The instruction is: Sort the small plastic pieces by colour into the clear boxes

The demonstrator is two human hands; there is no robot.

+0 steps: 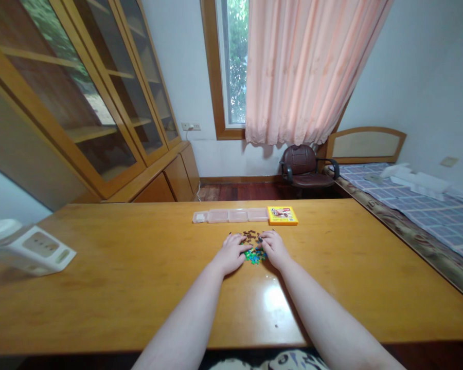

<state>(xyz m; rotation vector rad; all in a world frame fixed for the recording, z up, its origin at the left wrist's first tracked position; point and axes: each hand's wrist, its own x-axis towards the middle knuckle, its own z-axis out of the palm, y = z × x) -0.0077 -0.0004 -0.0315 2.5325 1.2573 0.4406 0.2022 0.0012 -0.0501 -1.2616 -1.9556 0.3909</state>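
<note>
A pile of small green and blue plastic pieces lies on the wooden table between my two hands. Just beyond it is a loose group of small brown pieces. My left hand rests at the left of both groups, fingers stretched out and its thumb over the edge of the green and blue pile. On the right side, my right hand has its fingers apart, with the fingertips beside the brown pieces. Neither hand visibly holds a piece, though the pieces near the fingertips are tiny.
Behind the pieces stands a row of clear plastic trays, with a yellow box at its right end. A white appliance sits at the table's left. Beyond the table are a chair, a bed and a glass-door cabinet.
</note>
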